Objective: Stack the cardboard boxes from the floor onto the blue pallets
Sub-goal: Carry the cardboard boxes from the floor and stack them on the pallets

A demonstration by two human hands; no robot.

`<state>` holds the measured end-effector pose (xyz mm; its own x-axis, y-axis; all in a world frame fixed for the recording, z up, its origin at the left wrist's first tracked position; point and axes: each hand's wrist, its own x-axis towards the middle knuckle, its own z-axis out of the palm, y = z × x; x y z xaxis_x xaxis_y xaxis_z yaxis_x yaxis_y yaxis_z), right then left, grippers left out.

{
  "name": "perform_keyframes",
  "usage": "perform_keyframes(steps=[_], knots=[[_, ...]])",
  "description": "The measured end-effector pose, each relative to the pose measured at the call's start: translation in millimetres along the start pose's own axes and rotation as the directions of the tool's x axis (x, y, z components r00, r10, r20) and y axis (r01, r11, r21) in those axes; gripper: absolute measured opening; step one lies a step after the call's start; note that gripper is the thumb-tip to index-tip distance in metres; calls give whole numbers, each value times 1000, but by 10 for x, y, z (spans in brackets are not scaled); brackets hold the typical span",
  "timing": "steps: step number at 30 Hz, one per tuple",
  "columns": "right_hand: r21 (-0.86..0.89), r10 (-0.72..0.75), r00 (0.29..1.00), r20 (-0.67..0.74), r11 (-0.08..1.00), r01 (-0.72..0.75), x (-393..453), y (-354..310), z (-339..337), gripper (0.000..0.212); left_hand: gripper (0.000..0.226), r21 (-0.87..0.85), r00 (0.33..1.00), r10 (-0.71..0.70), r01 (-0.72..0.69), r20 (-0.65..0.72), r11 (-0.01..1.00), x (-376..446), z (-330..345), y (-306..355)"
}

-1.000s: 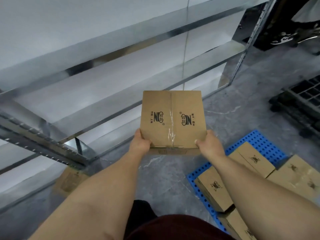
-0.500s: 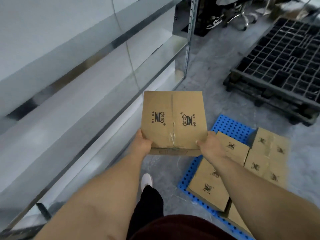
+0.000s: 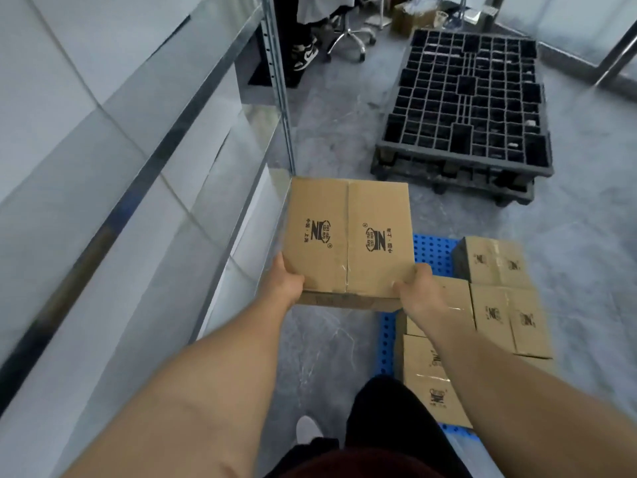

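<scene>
Fingers mostly hidden under the carried box (image 3: 348,239) — only thumbs show on top. Left hand (image 3: 284,282) and right hand (image 3: 418,293) grip its near corners, holding it in the air. Logo print is readable, small text isn't. Since half a second ago the view swung right: the blue pallet (image 3: 432,250) now sits just past the right fingers, carrying stacked boxes (image 3: 499,305), partly covered by the right arm. Black pallet (image 3: 472,98) further out, now fully in view.
</scene>
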<state>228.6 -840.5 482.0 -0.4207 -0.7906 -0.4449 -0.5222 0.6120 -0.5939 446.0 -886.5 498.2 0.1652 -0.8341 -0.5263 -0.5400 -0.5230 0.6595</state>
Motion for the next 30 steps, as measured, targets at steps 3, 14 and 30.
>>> perform_keyframes(steps=[3, 14, 30], knots=[[57, 58, 998, -27, 997, -56, 173, -36, -14, 36, 55, 14, 998, 28, -28, 48, 1000, 246, 58, 176], [212, 219, 970, -103, 958, -194, 1434, -217, -351, 33, 60, 187, 963, 185, -222, 196, 957, 1540, 577, 1509], [399, 566, 802, -192, 792, -463, 2801, -99, -1239, 21, 51, 351, 832, 251, -456, 496, 818, 2679, 1899, 3363]])
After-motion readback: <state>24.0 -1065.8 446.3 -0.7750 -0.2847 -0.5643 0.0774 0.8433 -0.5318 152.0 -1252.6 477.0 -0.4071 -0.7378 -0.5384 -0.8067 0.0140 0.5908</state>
